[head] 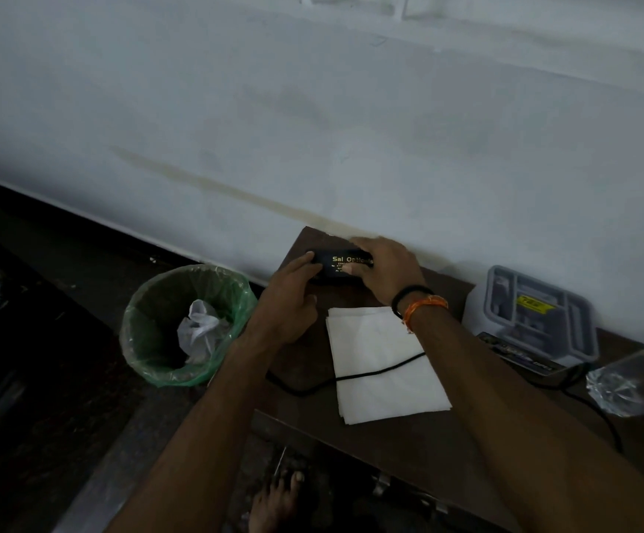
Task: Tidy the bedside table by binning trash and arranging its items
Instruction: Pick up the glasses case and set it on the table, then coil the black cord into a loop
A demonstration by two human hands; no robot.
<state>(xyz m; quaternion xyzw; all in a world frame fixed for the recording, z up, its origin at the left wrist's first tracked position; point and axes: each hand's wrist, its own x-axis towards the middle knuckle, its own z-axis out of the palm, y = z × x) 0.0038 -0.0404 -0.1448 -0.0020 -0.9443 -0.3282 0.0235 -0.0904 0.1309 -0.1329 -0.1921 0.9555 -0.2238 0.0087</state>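
A black spectacle case (341, 265) with gold lettering lies at the far left corner of the dark wooden bedside table (397, 448), close to the wall. My right hand (387, 271) grips its right end from above. My left hand (289, 302) holds its left end with thumb and forefinger. A stack of white paper napkins (378, 363) lies on the table just behind my hands, with a black cable (374, 373) running across it. A bin (181, 321) lined with green plastic stands on the floor left of the table and holds crumpled white paper (201, 332).
A grey compartmented plastic box (539, 313) sits at the table's right, on a dark flat item. Crumpled clear plastic (628, 382) lies at the right edge. The white wall runs right behind the table. My bare foot (278, 502) is below the table's front edge.
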